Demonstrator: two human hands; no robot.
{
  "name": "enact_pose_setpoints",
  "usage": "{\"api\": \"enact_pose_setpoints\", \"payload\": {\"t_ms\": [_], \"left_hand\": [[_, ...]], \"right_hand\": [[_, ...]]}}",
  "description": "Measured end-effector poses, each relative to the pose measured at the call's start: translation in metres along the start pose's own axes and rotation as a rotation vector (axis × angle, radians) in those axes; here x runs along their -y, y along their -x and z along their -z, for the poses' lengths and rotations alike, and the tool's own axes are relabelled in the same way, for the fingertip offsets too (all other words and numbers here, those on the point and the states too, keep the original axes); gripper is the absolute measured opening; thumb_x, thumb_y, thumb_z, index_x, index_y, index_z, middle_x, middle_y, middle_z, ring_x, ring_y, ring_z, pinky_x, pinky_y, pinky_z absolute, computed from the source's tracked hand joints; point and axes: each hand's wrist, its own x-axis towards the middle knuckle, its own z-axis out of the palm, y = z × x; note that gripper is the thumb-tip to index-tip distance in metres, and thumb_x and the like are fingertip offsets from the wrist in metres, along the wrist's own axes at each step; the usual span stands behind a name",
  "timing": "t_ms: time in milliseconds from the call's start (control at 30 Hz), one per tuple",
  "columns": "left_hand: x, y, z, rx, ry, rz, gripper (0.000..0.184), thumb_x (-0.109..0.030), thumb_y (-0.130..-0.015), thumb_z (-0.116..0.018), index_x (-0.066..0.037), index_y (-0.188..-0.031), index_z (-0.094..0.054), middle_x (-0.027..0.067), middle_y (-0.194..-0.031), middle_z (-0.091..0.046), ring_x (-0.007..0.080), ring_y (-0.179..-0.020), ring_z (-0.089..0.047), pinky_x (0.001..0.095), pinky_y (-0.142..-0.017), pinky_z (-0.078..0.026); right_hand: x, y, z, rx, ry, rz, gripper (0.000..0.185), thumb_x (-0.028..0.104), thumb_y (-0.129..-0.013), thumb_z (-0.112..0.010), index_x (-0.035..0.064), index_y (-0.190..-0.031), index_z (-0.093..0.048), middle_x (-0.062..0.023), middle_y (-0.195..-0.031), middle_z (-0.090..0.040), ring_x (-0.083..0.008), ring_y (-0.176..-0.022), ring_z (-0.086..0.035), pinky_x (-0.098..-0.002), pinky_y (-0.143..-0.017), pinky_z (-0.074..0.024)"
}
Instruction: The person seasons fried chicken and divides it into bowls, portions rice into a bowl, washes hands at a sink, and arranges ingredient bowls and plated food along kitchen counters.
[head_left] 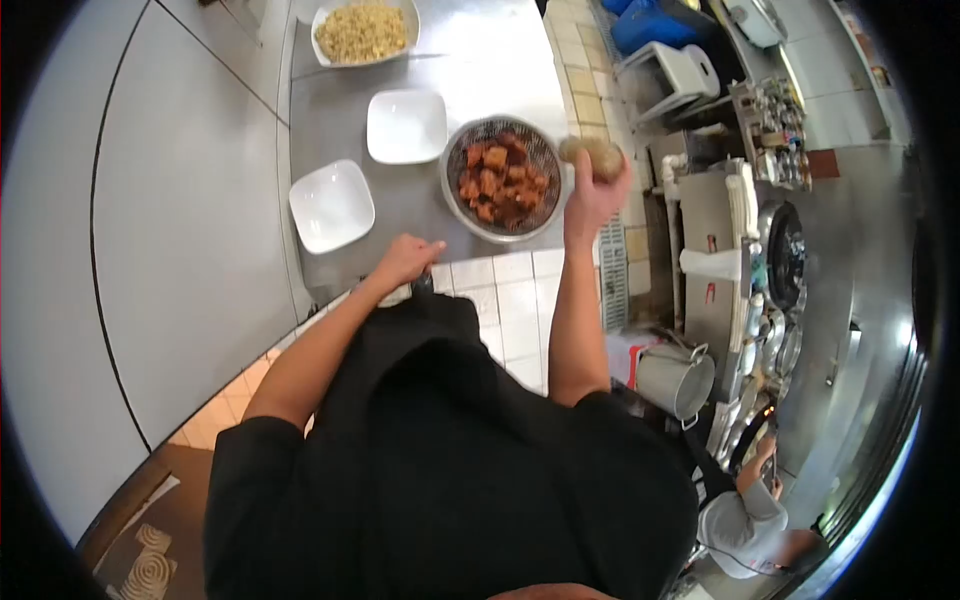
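Observation:
My right hand (598, 205) is closed around a brownish, lumpy, rounded thing (598, 158) whose kind I cannot make out. It is held just right of a metal colander (449, 190), beyond the table's right edge. Reddish-brown cooked chunks (497, 180) lie inside the colander. My left hand (405, 262) is at the near edge of the steel table (405, 205), its fingers curled in. Something dark shows just below it, and what the fingers hold, if anything, is hidden. Two white square bowls, one upper (407, 127) and one lower (331, 206), stand left of the colander with nothing in them.
A white bowl (330, 62) of yellow crumbly food stands at the far end. A pale wall (190, 200) borders the left. Right of the tiled aisle are a white stool (665, 80), a large metal pot (675, 380) and stoves with woks (785, 255). Another person (745, 525) works lower right.

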Motion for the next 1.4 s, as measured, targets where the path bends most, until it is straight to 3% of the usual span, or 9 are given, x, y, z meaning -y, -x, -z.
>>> {"api": "enact_pose_setpoints", "payload": {"t_ms": [67,167,300,367,500,733,833,1067,1400], "left_hand": [[0.004,0.015,-0.006,0.023,-0.105,-0.032,0.032,-0.031,-0.084,-0.064,-0.002,-0.075,-0.068,0.0059,-0.062,-0.061,0.0110,-0.058,-0.057,0.0269,-0.055,-0.045],[0.011,0.001,-0.001,-0.028,-0.071,-0.215,0.022,-0.023,-0.083,-0.066,-0.002,-0.085,-0.068,0.0046,-0.070,-0.063,0.0106,-0.062,-0.057,0.0264,-0.058,-0.046],[0.021,0.019,0.005,0.017,0.018,-0.139,0.021,-0.022,-0.083,-0.065,-0.002,-0.090,-0.067,0.0037,-0.074,-0.064,0.0108,-0.060,-0.056,0.0270,-0.057,-0.047],[0.026,0.034,0.018,-0.004,0.012,-0.092,0.022,-0.023,-0.083,-0.065,-0.002,-0.090,-0.067,0.0036,-0.074,-0.064,0.0107,-0.059,-0.055,0.0273,-0.055,-0.047],[0.038,0.064,0.040,-0.013,-0.006,0.051,0.031,-0.033,-0.086,-0.062,-0.003,-0.087,-0.067,0.0047,-0.066,-0.061,0.0109,-0.059,-0.058,0.0267,-0.054,-0.047],[0.077,0.108,0.062,-0.132,0.215,0.152,0.027,-0.029,-0.086,-0.062,-0.003,-0.091,-0.066,0.0045,-0.074,-0.063,0.0112,-0.064,-0.060,0.0263,-0.058,-0.049],[0.082,0.118,0.068,-0.169,0.233,0.179,0.029,-0.030,-0.087,-0.062,-0.002,-0.096,-0.065,0.0047,-0.080,-0.063,0.0113,-0.068,-0.060,0.0264,-0.060,-0.049],[0.082,0.112,0.056,-0.477,0.326,0.149,0.027,-0.026,-0.086,-0.062,-0.002,-0.097,-0.065,0.0044,-0.078,-0.065,0.0113,-0.064,-0.060,0.0263,-0.060,-0.048],[-0.028,0.059,0.019,-0.657,0.038,-0.156,0.034,-0.019,-0.082,-0.063,-0.001,-0.111,-0.059,0.0150,-0.095,-0.063,0.0243,-0.075,-0.060,0.0337,-0.070,-0.048]], "right_hand": [[-0.024,-0.005,0.004,0.132,0.325,-0.119,0.039,0.009,-0.077,-0.072,-0.0038,-0.108,-0.053,-0.0120,-0.098,-0.060,-0.0189,-0.086,-0.060,-0.0288,-0.078,-0.0499],[0.019,-0.007,-0.020,-0.145,-0.313,0.090,0.036,0.015,-0.076,-0.072,-0.0046,-0.103,-0.056,-0.0120,-0.094,-0.061,-0.0184,-0.083,-0.059,-0.0297,-0.076,-0.0485],[-0.010,-0.015,-0.014,0.086,0.293,0.035,0.044,0.013,-0.078,-0.072,-0.0034,-0.112,-0.051,-0.0118,-0.101,-0.059,-0.0192,-0.088,-0.058,-0.0299,-0.077,-0.0491],[0.006,-0.012,-0.034,-0.144,-0.296,0.075,0.042,0.019,-0.078,-0.072,-0.0028,-0.109,-0.054,-0.0116,-0.098,-0.060,-0.0195,-0.089,-0.057,-0.0322,-0.077,-0.0489],[-0.008,-0.014,-0.031,0.041,0.216,-0.092,0.035,0.016,-0.083,-0.068,-0.0038,-0.108,-0.053,-0.0125,-0.100,-0.058,-0.0217,-0.091,-0.058,-0.0371,-0.079,-0.0516],[-0.032,-0.021,-0.087,0.256,-0.403,-0.804,0.040,0.022,-0.086,-0.064,-0.0016,-0.115,-0.051,-0.0115,-0.102,-0.058,-0.0222,-0.078,-0.062,-0.0334,-0.062,-0.0550],[0.011,-0.007,-0.178,0.666,-0.064,-0.687,0.042,0.029,-0.088,-0.062,0.0027,-0.118,-0.051,-0.0109,-0.096,-0.060,-0.0197,-0.077,-0.062,-0.0328,-0.059,-0.0538],[-0.025,0.050,-0.360,1.246,1.005,0.628,0.025,0.023,-0.077,-0.061,0.0148,-0.100,-0.069,-0.0074,-0.102,-0.064,-0.0281,-0.096,-0.062,-0.0400,-0.079,-0.0495],[0.013,0.013,-0.267,1.230,0.581,0.569,0.043,0.034,-0.077,-0.066,0.0071,-0.111,-0.062,-0.0123,-0.117,-0.059,-0.0298,-0.106,-0.057,-0.0420,-0.087,-0.0460]]}}
